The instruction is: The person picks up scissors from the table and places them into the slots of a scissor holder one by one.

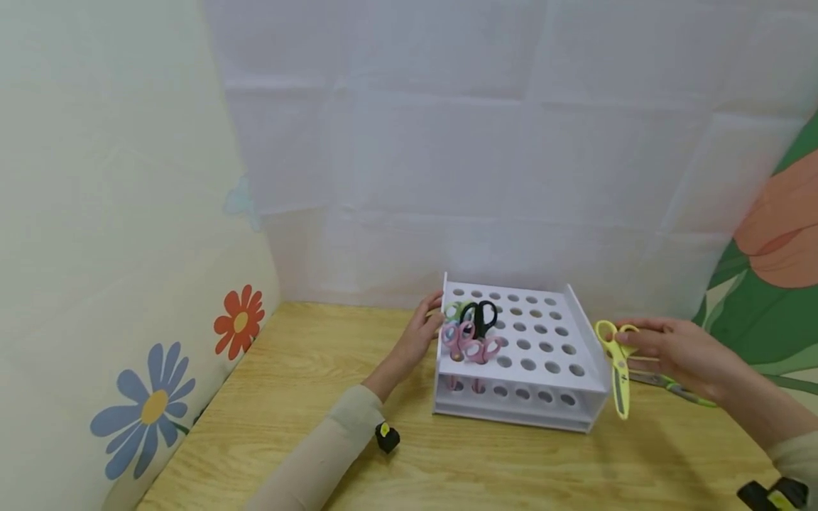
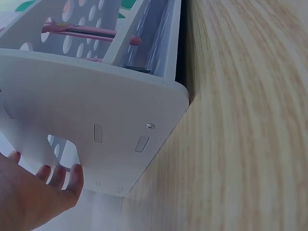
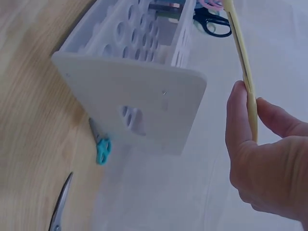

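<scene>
A white two-tier rack with round holes (image 1: 589,333) stands on the wooden table. My left hand (image 1: 423,329) rests its fingertips against the rack's left side panel (image 2: 72,98), beside the cut-out handle hole. Yellow scissors (image 1: 620,372) hang blades-down from my right hand (image 1: 690,355), pinched by the handles between thumb and fingers just off the rack's right side. At the rack's left part, black scissors (image 1: 480,317), green-handled scissors (image 1: 451,309) and pink-handled scissors (image 1: 483,349) stand in holes, handles up. Pink blades show below the upper board.
Green-and-grey scissors (image 1: 689,392) lie on the table behind my right hand. Teal-handled scissors (image 3: 102,150) lie beside the rack's right panel, with another scissors blade (image 3: 60,203) nearer. A white sheet (image 1: 396,142) hangs behind the table; a flower-printed cloth (image 1: 153,408) hangs at left.
</scene>
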Motion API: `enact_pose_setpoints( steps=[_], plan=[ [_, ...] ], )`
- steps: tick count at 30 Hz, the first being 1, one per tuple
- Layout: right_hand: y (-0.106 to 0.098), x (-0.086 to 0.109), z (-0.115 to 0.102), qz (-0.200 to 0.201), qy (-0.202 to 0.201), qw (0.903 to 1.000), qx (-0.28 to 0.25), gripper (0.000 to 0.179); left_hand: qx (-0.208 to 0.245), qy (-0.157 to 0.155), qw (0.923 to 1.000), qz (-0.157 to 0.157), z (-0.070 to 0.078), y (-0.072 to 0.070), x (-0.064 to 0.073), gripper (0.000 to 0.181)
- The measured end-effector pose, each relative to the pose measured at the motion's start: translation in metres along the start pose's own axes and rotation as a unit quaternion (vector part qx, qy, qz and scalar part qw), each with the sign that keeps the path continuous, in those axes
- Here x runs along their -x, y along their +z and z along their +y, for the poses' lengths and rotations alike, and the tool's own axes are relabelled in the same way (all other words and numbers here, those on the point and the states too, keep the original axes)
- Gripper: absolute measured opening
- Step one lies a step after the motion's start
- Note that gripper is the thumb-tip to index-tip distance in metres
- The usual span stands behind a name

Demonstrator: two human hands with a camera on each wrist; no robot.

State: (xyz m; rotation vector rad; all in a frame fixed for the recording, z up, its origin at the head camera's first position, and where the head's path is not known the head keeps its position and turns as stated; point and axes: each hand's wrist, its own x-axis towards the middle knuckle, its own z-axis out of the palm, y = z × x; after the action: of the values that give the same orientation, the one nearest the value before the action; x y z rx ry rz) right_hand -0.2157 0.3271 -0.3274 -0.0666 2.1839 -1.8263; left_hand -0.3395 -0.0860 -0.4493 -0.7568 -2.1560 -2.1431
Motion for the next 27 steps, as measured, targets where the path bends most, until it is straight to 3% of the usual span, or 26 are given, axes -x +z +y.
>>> enact_pose_setpoints(
  steps=[5, 13, 19, 27],
  plan=[
    [0.017, -0.005, -0.011, 0.013, -0.025, 0.9994, 0.019, 0.066, -0.001, 0.004, 1.0, -0.001, 0.0, -0.001, 0.002, 0.057],
    [0.035, -0.014, -0.016, -0.011, -0.126, 0.9891, -0.076, 0.035, -0.008, -0.006, 0.9999, 0.0, 0.001, 0.002, 0.0, 0.057],
    [0.043, -0.024, -0.017, 0.029, -0.152, 0.9852, -0.075, 0.038, -0.009, -0.007, 0.9999, 0.002, 0.003, 0.003, 0.001, 0.056],
    [0.045, -0.039, -0.022, 0.101, -0.152, 0.9815, -0.058, 0.049, -0.008, 0.004, 1.0, 0.002, 0.005, 0.003, 0.002, 0.056]
  ],
)
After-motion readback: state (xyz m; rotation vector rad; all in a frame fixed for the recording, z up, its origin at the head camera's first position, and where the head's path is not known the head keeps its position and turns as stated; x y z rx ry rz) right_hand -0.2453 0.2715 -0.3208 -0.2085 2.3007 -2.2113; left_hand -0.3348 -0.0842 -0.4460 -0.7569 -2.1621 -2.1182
